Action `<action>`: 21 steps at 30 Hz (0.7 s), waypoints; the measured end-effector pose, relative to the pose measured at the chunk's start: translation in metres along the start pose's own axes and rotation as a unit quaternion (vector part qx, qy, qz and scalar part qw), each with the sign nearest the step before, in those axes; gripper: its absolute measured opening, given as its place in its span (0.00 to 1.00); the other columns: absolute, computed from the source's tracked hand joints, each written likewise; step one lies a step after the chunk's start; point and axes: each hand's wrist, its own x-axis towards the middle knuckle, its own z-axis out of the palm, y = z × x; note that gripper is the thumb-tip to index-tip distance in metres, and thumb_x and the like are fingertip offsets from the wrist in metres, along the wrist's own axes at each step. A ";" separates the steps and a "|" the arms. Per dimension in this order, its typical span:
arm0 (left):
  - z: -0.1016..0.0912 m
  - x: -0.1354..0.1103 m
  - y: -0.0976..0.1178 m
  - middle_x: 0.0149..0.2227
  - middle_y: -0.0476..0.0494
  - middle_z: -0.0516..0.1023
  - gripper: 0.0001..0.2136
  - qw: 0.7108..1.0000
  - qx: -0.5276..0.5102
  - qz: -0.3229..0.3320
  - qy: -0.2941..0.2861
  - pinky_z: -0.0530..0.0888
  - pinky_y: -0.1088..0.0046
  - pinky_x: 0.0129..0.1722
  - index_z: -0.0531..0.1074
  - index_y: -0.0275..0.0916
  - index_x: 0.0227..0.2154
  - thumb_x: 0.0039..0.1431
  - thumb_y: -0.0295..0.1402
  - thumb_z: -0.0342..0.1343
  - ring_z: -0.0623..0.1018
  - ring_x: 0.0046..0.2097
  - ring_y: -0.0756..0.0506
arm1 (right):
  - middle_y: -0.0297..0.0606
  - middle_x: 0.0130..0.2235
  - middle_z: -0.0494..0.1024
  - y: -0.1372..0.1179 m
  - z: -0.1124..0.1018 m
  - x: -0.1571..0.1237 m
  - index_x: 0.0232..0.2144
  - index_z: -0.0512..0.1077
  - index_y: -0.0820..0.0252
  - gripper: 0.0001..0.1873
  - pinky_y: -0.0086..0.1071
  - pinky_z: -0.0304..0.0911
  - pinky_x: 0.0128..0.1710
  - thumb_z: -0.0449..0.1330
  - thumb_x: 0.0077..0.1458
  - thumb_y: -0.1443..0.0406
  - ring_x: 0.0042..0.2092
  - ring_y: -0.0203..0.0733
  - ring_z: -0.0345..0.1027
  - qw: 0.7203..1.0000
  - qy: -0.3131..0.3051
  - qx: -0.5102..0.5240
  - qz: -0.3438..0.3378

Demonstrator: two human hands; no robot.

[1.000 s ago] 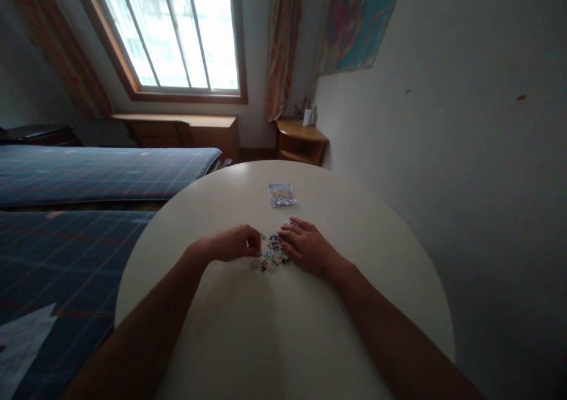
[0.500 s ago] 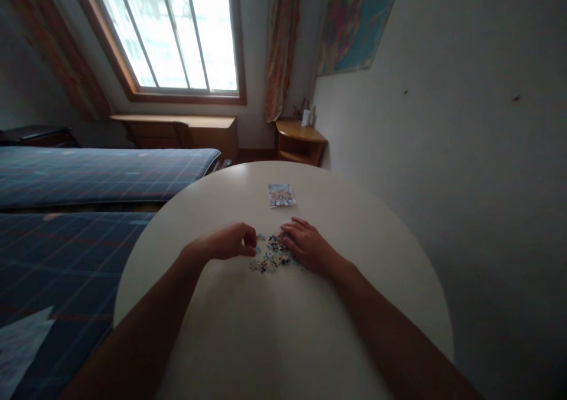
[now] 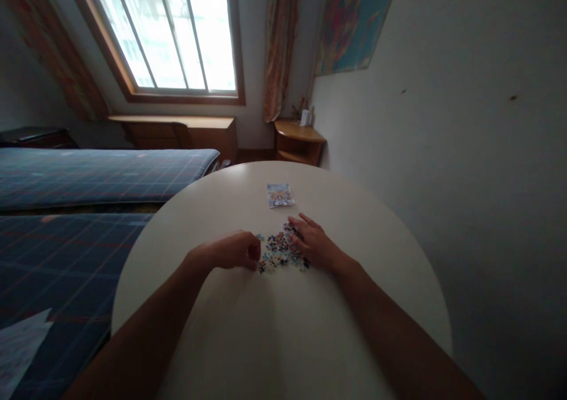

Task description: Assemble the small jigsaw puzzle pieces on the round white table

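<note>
Card beyond puzzle pieces, print illegible.

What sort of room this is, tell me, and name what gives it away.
Probably a bedroom, in a home or a dormitory: plaid mattresses lie at the left, a desk stands below the window.

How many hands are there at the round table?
2. The left hand, curled, is at the left edge of the puzzle pieces; the right hand, spread out, is at their right side. No other hands show.
</note>
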 end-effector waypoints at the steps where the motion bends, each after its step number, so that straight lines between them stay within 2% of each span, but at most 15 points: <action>1: 0.000 0.000 0.000 0.32 0.48 0.80 0.07 1.000 0.000 0.000 0.000 0.68 0.74 0.32 0.78 0.38 0.31 0.48 0.32 0.63 0.76 0.33 0.47 | 0.47 0.63 0.67 0.002 -0.001 -0.001 0.65 0.58 0.65 0.30 0.50 0.47 0.67 0.51 0.63 0.60 0.70 0.52 0.44 1.000 0.005 0.002 0.002; 4: -0.001 -0.002 0.000 0.31 0.48 0.79 0.06 1.000 -0.010 -0.004 -0.004 0.67 0.74 0.32 0.78 0.38 0.30 0.48 0.32 0.62 0.76 0.32 0.48 | 0.44 0.61 0.71 0.005 -0.002 -0.003 0.64 0.60 0.64 0.30 0.49 0.47 0.67 0.52 0.62 0.61 0.70 0.51 0.46 1.000 0.008 0.007 0.001; 8: -0.007 -0.002 -0.002 0.29 0.49 0.79 0.06 1.000 -0.031 0.003 -0.001 0.67 0.75 0.31 0.77 0.39 0.29 0.50 0.35 0.61 0.74 0.31 0.48 | 0.44 0.63 0.68 0.004 -0.001 -0.004 0.62 0.63 0.61 0.27 0.51 0.47 0.67 0.52 0.62 0.61 0.70 0.52 0.45 1.000 -0.001 -0.006 0.001; 11: -0.009 0.003 -0.006 0.31 0.48 0.80 0.08 0.998 -0.050 0.033 0.031 0.68 0.75 0.33 0.77 0.38 0.32 0.54 0.36 0.58 0.75 0.32 0.49 | 0.44 0.63 0.68 0.000 -0.002 -0.004 0.61 0.64 0.60 0.26 0.52 0.46 0.67 0.53 0.62 0.61 0.70 0.51 0.45 1.000 0.007 -0.011 -0.006; 15: -0.008 0.012 -0.010 0.33 0.46 0.80 0.10 0.994 -0.050 0.028 0.089 0.68 0.75 0.33 0.78 0.37 0.34 0.57 0.37 0.57 0.75 0.33 0.49 | 0.42 0.58 0.73 -0.009 -0.006 -0.006 0.51 0.74 0.56 0.18 0.51 0.46 0.66 0.58 0.60 0.58 0.68 0.51 0.50 0.998 0.031 0.002 -0.053; 19: -0.003 0.016 -0.008 0.34 0.46 0.80 0.07 0.984 0.036 0.035 0.168 0.68 0.74 0.34 0.78 0.40 0.34 0.59 0.34 0.56 0.75 0.33 0.48 | 0.41 0.52 0.76 -0.022 -0.007 -0.011 0.42 0.77 0.53 0.14 0.49 0.49 0.65 0.65 0.54 0.57 0.66 0.51 0.54 0.992 0.033 0.017 -0.120; 21: -0.002 0.017 -0.006 0.35 0.45 0.79 0.07 0.981 0.073 0.046 0.173 0.67 0.74 0.34 0.79 0.40 0.34 0.59 0.32 0.55 0.75 0.33 0.48 | 0.40 0.51 0.77 -0.026 -0.005 -0.012 0.42 0.78 0.52 0.14 0.48 0.50 0.64 0.66 0.53 0.57 0.65 0.51 0.56 0.989 0.028 0.018 -0.142</action>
